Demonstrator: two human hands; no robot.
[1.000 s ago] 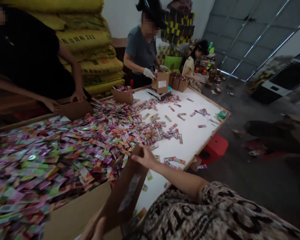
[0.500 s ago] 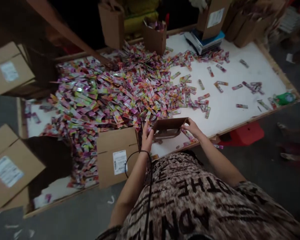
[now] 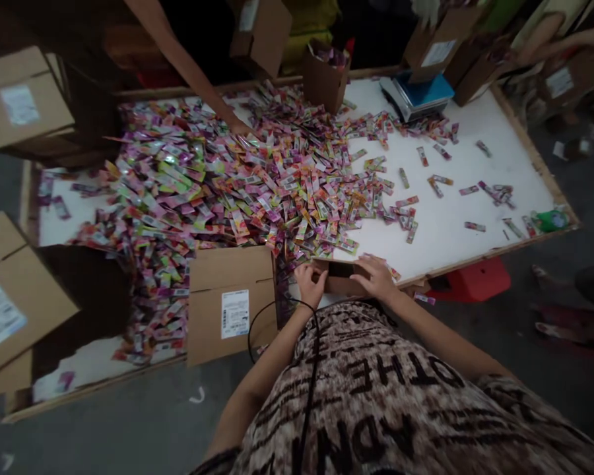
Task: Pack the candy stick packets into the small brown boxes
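Note:
A small brown cardboard box rests at the near edge of the white table, right in front of me. My left hand grips its left end with curled fingers. My right hand lies over its right end, fingers bent around the flap. The box's opening shows dark between my hands. Just beyond it spreads a big heap of colourful sachets.
A flat cardboard box with a white label lies left of my hands. Larger cartons stand at the far left. Another person's arm reaches into the heap. Small brown boxes, a scale and a red stool are nearby.
The view swung from looking across the table to looking down. The small box came down and toward me to the table's edge, with both hands staying on it.

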